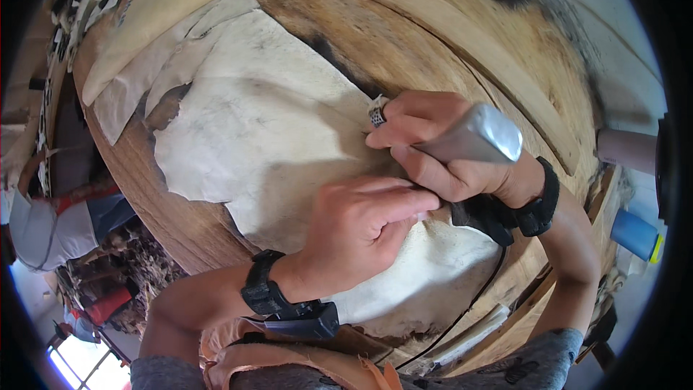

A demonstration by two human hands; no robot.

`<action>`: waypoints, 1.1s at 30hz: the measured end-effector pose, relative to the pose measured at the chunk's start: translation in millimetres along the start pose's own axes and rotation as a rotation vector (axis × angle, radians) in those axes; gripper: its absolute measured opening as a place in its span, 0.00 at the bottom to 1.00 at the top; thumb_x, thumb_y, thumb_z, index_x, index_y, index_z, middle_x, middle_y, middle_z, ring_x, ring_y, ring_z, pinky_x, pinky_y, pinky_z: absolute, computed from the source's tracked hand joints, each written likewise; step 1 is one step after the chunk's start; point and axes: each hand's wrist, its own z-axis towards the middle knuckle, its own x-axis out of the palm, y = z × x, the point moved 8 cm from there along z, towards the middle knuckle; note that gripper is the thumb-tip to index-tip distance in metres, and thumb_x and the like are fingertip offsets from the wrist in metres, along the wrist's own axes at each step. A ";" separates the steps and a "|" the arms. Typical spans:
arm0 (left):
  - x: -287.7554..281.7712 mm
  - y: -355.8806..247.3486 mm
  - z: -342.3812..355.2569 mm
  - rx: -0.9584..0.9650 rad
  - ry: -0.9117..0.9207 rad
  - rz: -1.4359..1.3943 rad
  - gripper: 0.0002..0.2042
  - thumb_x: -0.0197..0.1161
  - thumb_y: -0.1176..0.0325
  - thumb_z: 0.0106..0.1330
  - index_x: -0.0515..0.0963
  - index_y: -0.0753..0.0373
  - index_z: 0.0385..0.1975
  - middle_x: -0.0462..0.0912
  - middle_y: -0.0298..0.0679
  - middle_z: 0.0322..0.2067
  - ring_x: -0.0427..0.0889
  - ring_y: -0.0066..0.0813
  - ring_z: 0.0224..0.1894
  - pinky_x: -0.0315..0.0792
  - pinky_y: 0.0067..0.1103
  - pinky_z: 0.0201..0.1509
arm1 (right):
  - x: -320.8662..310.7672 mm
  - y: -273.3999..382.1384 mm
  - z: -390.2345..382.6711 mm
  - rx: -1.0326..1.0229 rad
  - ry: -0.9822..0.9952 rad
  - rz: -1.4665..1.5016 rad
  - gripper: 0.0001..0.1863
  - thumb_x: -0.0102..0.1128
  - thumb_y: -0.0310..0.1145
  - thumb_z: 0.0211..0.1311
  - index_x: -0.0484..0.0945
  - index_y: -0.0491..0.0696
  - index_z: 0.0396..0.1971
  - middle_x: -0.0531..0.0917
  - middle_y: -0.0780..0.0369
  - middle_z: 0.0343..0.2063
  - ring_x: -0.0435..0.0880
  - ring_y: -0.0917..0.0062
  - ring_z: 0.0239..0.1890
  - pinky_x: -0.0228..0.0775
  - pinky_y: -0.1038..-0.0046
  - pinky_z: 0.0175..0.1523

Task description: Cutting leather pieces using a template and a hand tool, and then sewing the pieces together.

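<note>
Blue container (634, 235) w/ yellow end, far R; bright window (90, 362), btm L.

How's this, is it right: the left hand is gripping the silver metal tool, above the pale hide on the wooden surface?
Not quite: the head view shows the silver metal tool in the right hand, not the left hand. The rest is right: it is above the pale hide on the wooden surface.
</note>
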 end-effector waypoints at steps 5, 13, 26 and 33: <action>-6.6 -2.4 -3.2 0.032 -0.051 -0.055 0.09 0.62 0.82 0.48 0.81 0.64 0.30 0.82 0.40 0.26 0.80 0.33 0.24 0.72 0.21 0.27 | -2.2 2.6 8.6 -0.116 -0.136 -0.010 0.09 0.54 0.32 0.54 0.73 0.41 0.24 0.77 0.52 0.22 0.76 0.55 0.22 0.70 0.63 0.28; -23.5 -26.3 -3.3 0.163 -0.047 0.009 0.11 0.62 0.84 0.46 0.82 0.62 0.29 0.82 0.38 0.27 0.80 0.31 0.24 0.72 0.20 0.26 | 5.0 1.4 31.4 -0.170 -0.170 0.001 0.11 0.54 0.36 0.58 0.76 0.43 0.32 0.75 0.52 0.16 0.76 0.55 0.21 0.69 0.61 0.28; -58.3 6.2 -7.0 -0.017 -0.085 0.463 0.10 0.65 0.68 0.56 0.76 0.62 0.36 0.76 0.41 0.28 0.79 0.31 0.25 0.73 0.23 0.25 | 10.5 -8.7 64.0 0.063 -0.043 -0.092 0.13 0.49 0.38 0.59 0.77 0.44 0.32 0.77 0.50 0.21 0.76 0.53 0.25 0.70 0.60 0.33; -44.8 14.8 -3.5 0.079 -0.080 0.771 0.13 0.63 0.71 0.53 0.73 0.66 0.38 0.71 0.40 0.29 0.77 0.37 0.26 0.73 0.27 0.28 | 12.4 -5.2 60.4 0.078 0.101 0.004 0.11 0.47 0.29 0.61 0.75 0.41 0.38 0.78 0.53 0.31 0.76 0.58 0.33 0.69 0.64 0.40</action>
